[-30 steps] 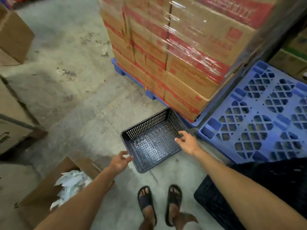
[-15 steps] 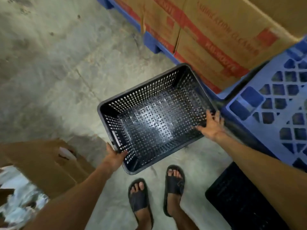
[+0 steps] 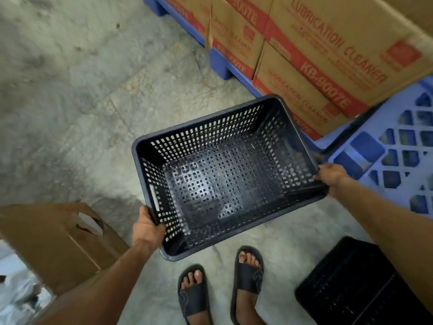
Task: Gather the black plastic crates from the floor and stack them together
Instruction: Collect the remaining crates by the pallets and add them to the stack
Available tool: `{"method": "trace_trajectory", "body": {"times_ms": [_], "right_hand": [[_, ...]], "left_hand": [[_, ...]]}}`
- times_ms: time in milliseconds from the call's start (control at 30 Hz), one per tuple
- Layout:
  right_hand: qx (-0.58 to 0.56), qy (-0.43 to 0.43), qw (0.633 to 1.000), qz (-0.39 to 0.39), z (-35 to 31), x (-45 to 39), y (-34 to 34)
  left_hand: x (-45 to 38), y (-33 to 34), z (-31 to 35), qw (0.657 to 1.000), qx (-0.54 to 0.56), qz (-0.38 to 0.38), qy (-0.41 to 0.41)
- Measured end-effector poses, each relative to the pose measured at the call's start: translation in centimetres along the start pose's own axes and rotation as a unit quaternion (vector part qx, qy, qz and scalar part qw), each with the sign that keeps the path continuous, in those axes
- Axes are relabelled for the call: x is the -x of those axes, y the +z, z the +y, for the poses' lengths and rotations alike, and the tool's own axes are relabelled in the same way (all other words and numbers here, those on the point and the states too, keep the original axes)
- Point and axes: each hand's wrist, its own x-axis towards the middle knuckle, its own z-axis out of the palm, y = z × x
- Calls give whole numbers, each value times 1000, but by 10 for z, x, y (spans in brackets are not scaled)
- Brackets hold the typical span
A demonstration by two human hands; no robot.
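Observation:
An empty black perforated plastic crate (image 3: 225,179) fills the middle of the head view, open side up, over the concrete floor. My left hand (image 3: 146,228) grips its near-left corner by the short end wall. My right hand (image 3: 332,178) is closed on the rim at its right end. A second black crate (image 3: 351,292) sits on the floor at the lower right, partly hidden by my right forearm.
Stacked cardboard boxes (image 3: 328,55) rest on a blue pallet (image 3: 220,64) just beyond the crate. Another blue pallet (image 3: 398,151) lies to the right. An open cardboard box (image 3: 58,240) stands at the left. My feet in black sandals (image 3: 220,287) are below the crate.
Both hands reached the crate and closed on its two ends. The crate now looks nearer and larger, and my view has moved in over it.

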Motion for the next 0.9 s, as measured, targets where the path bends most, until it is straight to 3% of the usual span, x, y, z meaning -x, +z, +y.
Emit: {"method": "trace_trajectory", "body": {"times_ms": [100, 267, 533, 733, 900], "right_hand": [[-69, -12, 995, 70, -12, 31, -14], [-179, -7, 980, 87, -42, 120, -52], [-293, -74, 947, 111, -85, 322, -165], [-351, -136, 914, 152, -93, 475, -259], [-332, -219, 903, 164, -92, 588, -339]], "left_hand": [[14, -47, 18, 999, -34, 3, 28], [53, -132, 56, 998, -63, 16, 17], [162, -286, 131, 982, 22, 123, 143], [259, -401, 189, 951, 5, 191, 241], [339, -492, 240, 928, 6, 198, 316]]}}
